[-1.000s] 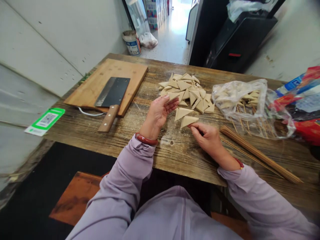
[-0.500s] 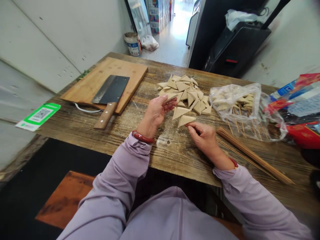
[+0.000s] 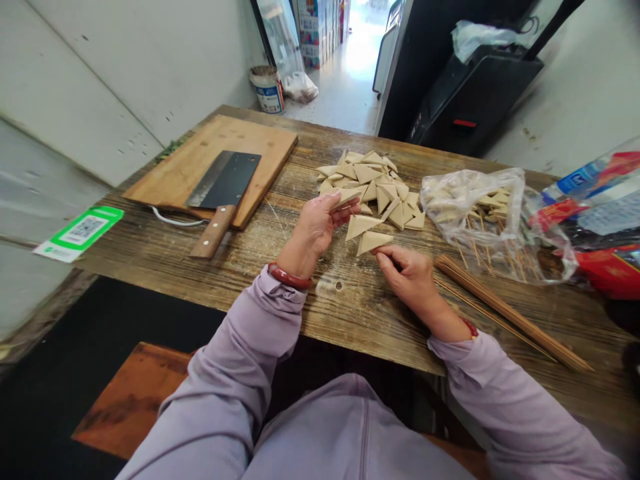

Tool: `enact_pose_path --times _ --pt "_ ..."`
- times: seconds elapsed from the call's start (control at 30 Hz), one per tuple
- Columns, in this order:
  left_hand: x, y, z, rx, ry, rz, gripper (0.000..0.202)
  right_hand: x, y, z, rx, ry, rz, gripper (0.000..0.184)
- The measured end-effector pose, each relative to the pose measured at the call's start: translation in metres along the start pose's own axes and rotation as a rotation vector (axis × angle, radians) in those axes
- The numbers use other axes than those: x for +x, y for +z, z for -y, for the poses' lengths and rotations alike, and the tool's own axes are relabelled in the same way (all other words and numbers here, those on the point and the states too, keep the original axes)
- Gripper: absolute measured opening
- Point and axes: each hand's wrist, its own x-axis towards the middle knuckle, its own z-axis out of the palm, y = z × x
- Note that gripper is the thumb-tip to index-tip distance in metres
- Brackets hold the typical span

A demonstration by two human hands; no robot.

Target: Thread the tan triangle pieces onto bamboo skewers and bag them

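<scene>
My left hand (image 3: pixel 317 221) is closed on a flat beige triangle (image 3: pixel 349 196), which looks like dried tofu, between thumb and fingers. My right hand (image 3: pixel 407 272) pinches at the corner of another triangle (image 3: pixel 375 241). A further triangle (image 3: pixel 363 227) lines up just beyond it, towards my left hand, as if both sit on one skewer; the stick itself is mostly hidden. Just behind my hands lies a heap of similar triangles (image 3: pixel 383 180) on the wooden table (image 3: pixel 350 313). A bundle of thin bamboo skewers (image 3: pixel 515 313) rests beside my right wrist.
A cleaver (image 3: pixel 225 180) lies on a cutting board (image 3: pixel 270 140) at the left, its handle over the near edge. To the right are a clear bag of skewered triangles (image 3: pixel 473 200) and red-and-blue packaging (image 3: pixel 600 200). A green QR card (image 3: pixel 80 232) sits at the left edge.
My hands and the triangles keep almost the same pose. The whole view has shifted very slightly.
</scene>
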Motion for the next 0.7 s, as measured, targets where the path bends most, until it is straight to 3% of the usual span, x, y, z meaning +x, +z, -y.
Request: enact_pose_path --times 0.7 --pt "-0.0058 0.0074 -0.0028 -0.057 -0.008 -0.01 0.009 0.0004 0.0016 -0.0016 0.01 -0.043 -0.029 0.022"
